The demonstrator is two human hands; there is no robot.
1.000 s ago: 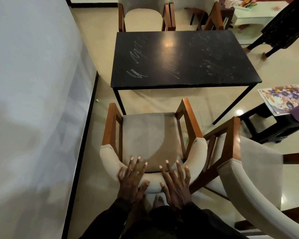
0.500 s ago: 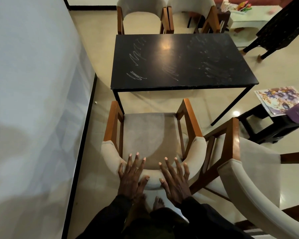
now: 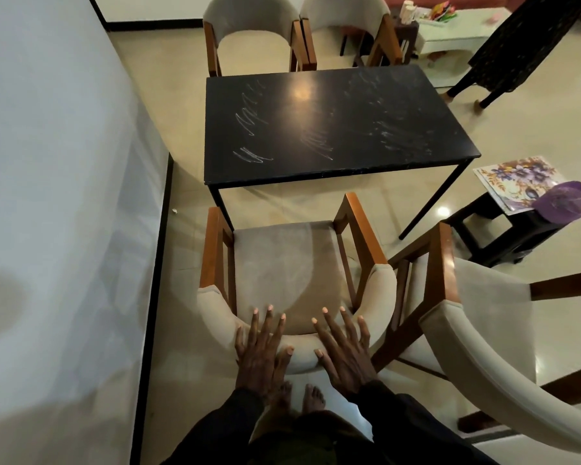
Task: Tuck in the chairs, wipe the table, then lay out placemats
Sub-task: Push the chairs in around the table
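Note:
A wooden armchair (image 3: 282, 263) with a beige seat and curved padded back stands just short of the black table (image 3: 332, 122), whose top carries white scribble marks. My left hand (image 3: 260, 350) and my right hand (image 3: 344, 352) lie flat on the chair's padded back with fingers straight and spread. A second armchair (image 3: 477, 323) stands angled to the right, pulled away from the table. Two more chairs (image 3: 252, 28) sit at the table's far side. A floral placemat (image 3: 517, 179) lies on a dark stool at the right.
A white wall (image 3: 64, 196) with a black skirting runs close along the left. A purple item (image 3: 565, 198) rests on the placemat. A person in dark clothing (image 3: 517, 45) stands at the far right near a white low table (image 3: 457, 28). My bare feet show below the chair.
The chair has slid a little forward toward the table under both hands, and my view has moved with it. Both hands stay flat on the chair back.

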